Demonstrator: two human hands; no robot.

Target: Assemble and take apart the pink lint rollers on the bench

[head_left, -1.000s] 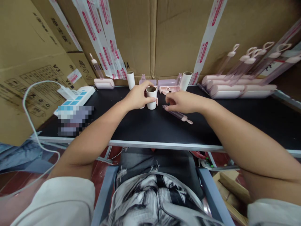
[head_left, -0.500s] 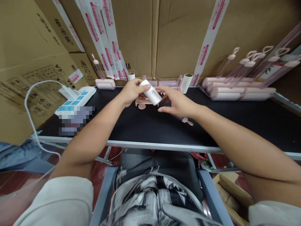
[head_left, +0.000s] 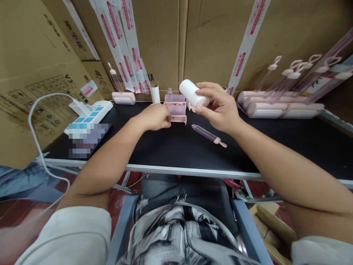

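Note:
My right hand (head_left: 219,106) holds a white paper roll (head_left: 193,92), tilted, above the table, thumb below and fingers over its right end. A small pink piece (head_left: 191,108) shows just under the roll; whether it touches my thumb I cannot tell. My left hand (head_left: 156,117) is closed at the left end of an open pink lint roller case (head_left: 178,118), its fingertips curled and partly hidden. Between my hands and the table's front edge lies a translucent purple handle (head_left: 205,134) with a pink loop end.
A white paper tube (head_left: 155,94) stands behind my left hand. Several pink lint rollers (head_left: 281,106) lie at the right with handles up, and another (head_left: 123,98) at the back left. A power strip (head_left: 89,117) sits at left; cardboard (head_left: 154,36) walls the back.
The white roll has passed from my left hand to my right and moved rightward and up. My left hand has dropped to the pink case, and the purple handle shows more fully.

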